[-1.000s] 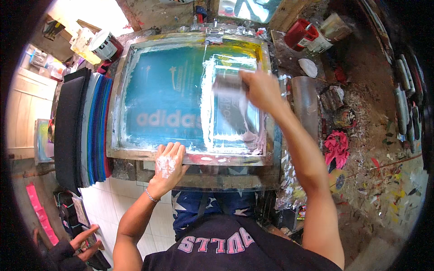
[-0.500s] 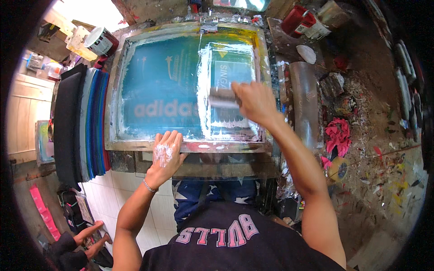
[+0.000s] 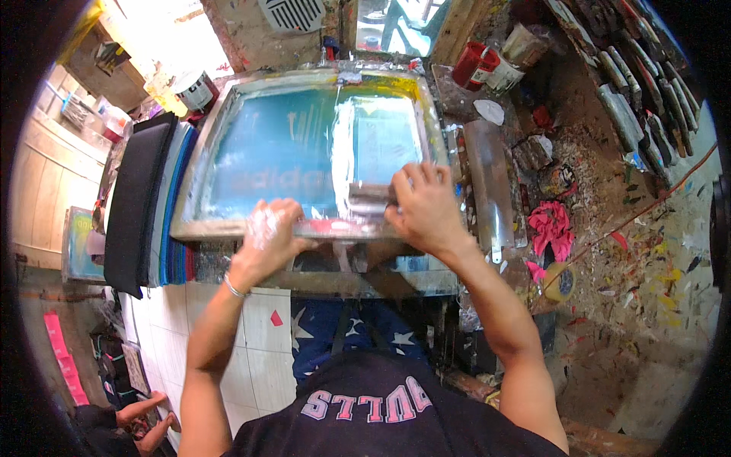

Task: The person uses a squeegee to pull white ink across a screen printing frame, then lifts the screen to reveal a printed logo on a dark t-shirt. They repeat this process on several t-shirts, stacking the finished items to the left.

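Squeegee (image 3: 373, 199), gripped by the right hand (image 3: 426, 209) at the screen frame (image 3: 251, 226)'s near edge, pressed by the flat left hand (image 3: 266, 232), could smear ink if tilted.

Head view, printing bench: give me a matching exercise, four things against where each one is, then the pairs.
Things:
1. left hand
2. right hand
3. pink rag
4. red cans

Places:
A. far right corner of the bench, past the screen frame
B. on the squeegee at the near end of the screen
C. on the messy bench, right of the frame
D. pressed on the near rail of the frame

Pairs: 1-D, 2-B, 3-C, 4-A
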A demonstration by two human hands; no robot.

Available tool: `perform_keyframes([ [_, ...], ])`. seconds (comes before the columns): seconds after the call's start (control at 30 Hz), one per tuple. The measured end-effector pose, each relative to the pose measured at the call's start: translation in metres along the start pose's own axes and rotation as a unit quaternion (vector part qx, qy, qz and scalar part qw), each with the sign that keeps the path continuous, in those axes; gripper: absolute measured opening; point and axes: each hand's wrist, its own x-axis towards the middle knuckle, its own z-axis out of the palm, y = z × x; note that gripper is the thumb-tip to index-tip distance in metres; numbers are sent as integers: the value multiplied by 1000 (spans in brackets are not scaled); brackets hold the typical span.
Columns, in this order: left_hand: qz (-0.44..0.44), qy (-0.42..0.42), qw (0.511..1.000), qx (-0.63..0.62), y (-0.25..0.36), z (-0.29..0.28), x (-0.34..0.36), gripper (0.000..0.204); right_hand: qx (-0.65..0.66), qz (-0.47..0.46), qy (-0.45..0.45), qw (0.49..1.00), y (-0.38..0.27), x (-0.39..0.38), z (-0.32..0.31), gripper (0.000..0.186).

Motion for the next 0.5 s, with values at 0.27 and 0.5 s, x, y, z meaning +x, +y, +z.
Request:
perform_keyframes([
  [0.27,15,-40,998,-40,11,-170,99,43,-109,76,51,990,16,111,-91,37],
  [0.5,147,507,847,-66,1,-94,101,12,-42,111,73,990,40,200,-143,53],
])
